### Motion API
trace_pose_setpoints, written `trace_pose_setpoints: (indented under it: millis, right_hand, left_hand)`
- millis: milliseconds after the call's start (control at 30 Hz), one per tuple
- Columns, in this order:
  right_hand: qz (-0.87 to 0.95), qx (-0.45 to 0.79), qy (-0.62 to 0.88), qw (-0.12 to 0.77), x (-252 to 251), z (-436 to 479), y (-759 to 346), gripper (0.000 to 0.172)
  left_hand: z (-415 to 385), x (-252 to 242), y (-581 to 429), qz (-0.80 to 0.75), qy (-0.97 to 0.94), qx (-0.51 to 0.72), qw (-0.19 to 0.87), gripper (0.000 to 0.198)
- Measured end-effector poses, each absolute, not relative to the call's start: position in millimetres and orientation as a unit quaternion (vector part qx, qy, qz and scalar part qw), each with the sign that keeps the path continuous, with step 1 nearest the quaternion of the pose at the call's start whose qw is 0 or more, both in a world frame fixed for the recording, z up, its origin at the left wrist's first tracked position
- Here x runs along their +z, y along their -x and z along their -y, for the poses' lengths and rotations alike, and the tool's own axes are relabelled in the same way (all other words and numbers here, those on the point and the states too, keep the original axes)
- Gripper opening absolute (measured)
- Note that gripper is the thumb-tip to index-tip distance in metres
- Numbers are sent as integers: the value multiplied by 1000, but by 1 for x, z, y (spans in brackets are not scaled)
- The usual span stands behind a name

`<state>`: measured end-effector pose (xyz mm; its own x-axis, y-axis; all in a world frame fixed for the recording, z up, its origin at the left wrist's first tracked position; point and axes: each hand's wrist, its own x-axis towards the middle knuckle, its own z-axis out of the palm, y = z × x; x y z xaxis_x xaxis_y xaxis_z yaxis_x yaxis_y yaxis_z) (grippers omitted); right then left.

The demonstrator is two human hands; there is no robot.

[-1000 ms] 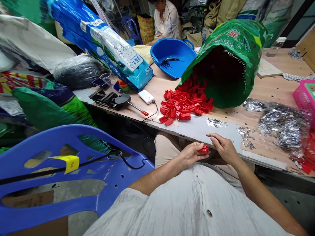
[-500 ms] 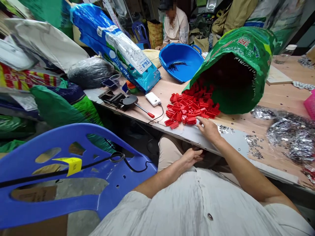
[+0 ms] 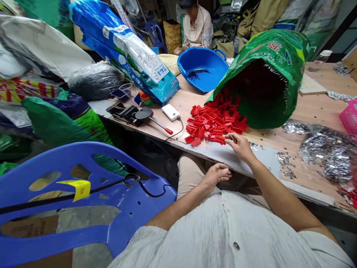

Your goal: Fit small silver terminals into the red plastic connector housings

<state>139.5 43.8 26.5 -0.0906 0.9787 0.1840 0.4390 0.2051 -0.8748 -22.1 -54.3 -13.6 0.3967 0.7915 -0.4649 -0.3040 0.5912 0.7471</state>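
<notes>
My right hand (image 3: 241, 147) is over the table's front edge, just beside a pile of red plastic parts (image 3: 212, 121). Its thumb and fingertips come together in a pinch near the closest red parts; whatever lies between them is too small to make out. Lower down, over my lap and in front of the table edge, my left hand (image 3: 216, 175) has loosely bent fingers standing apart, with nothing visible in them. The red parts spill from the mouth of a green woven sack (image 3: 275, 111) lying on its side. Small metal pieces (image 3: 286, 163) are scattered right of my right hand.
Left of the pile are a white power bank (image 3: 170, 112) with a cable and a red-tipped lever tool (image 3: 143, 114). A blue basin (image 3: 205, 80) and a blue bag (image 3: 150, 67) stand behind. Plastic-wrapped metal pieces (image 3: 326, 152) lie right. A blue chair (image 3: 92, 160) is beside me; a person (image 3: 197, 26) sits opposite.
My right hand has drawn back slightly from the red parts, its fingertips closing into a pinch. My left hand has risen a little toward the table edge. The view has shifted slightly.
</notes>
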Motion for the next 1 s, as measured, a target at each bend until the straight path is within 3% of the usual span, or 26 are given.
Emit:
trace_pose_setpoints:
  millis: [167, 300, 433, 633, 767, 1000]
  right_hand:
    - [546, 569, 497, 362, 28, 9, -157, 43]
    - [534, 617, 475, 329, 25, 44, -161, 40]
    - [593, 532, 512, 322, 22, 61, -180, 31]
    - [578, 284, 694, 321, 16, 60, -271, 27]
    - [590, 86, 768, 234, 13, 54, -318, 24]
    - [632, 21, 762, 139, 9, 37, -322, 25]
  left_hand:
    - [49, 10, 22, -368, -322, 470, 734, 70]
    - [50, 18, 11, -365, -381, 481, 700, 55]
    - [53, 20, 2, -366, -360, 461, 724, 43]
    - [53, 22, 5, -384, -303, 425, 761, 47]
    - [52, 20, 4, -386, -290, 397, 780, 48]
    - [53, 22, 2, -332, -225, 352, 846, 61]
